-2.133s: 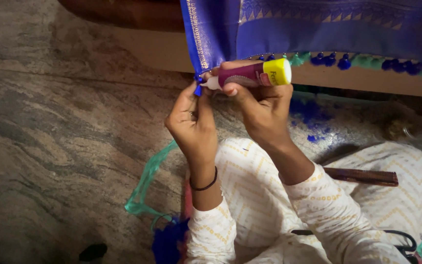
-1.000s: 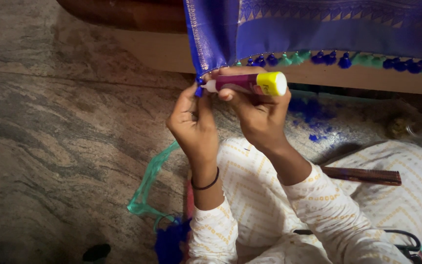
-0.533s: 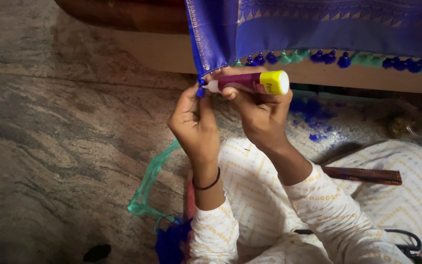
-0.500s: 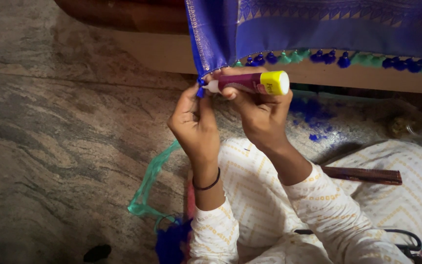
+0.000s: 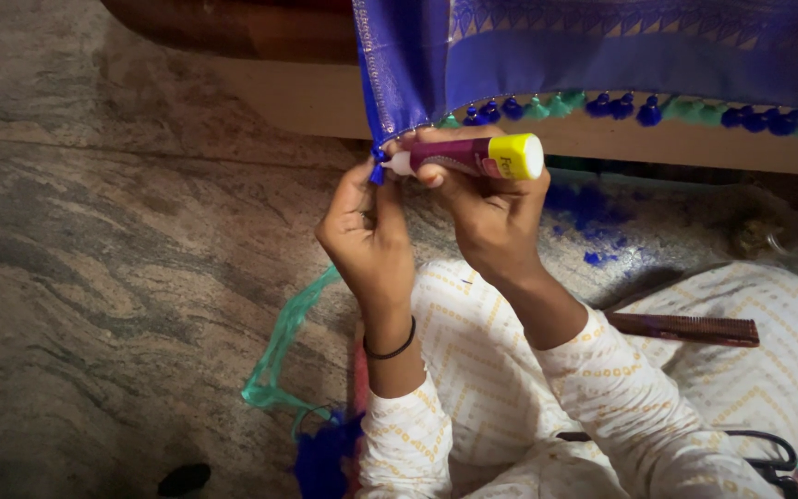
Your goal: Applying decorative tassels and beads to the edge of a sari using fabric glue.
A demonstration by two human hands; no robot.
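- The stone floor (image 5: 113, 277) spreads wide to the left of both hands and below them.
- The blue cloth (image 5: 602, 46) hangs from above, and its lower corner comes down right to the fingertips of both hands.
- A row of small blue and green tassels (image 5: 621, 106) runs along the hem of the cloth, above and to the right of the right hand's fingers.
- A dark comb (image 5: 685, 328) lies well below and to the right of the right hand, beside the sleeve.
- The right hand (image 5: 491, 208) has its fingers closed around the glue stick (image 5: 473, 157), which lies sideways across the fingertips; its yellow cap points right and its white tip points left.
- The left hand (image 5: 367, 236) has its fingers pinched together on the small blue tassel (image 5: 378, 171) at the corner of the cloth.
- The white tip of the glue stick is just beside this tassel, between the fingertips of the two hands.
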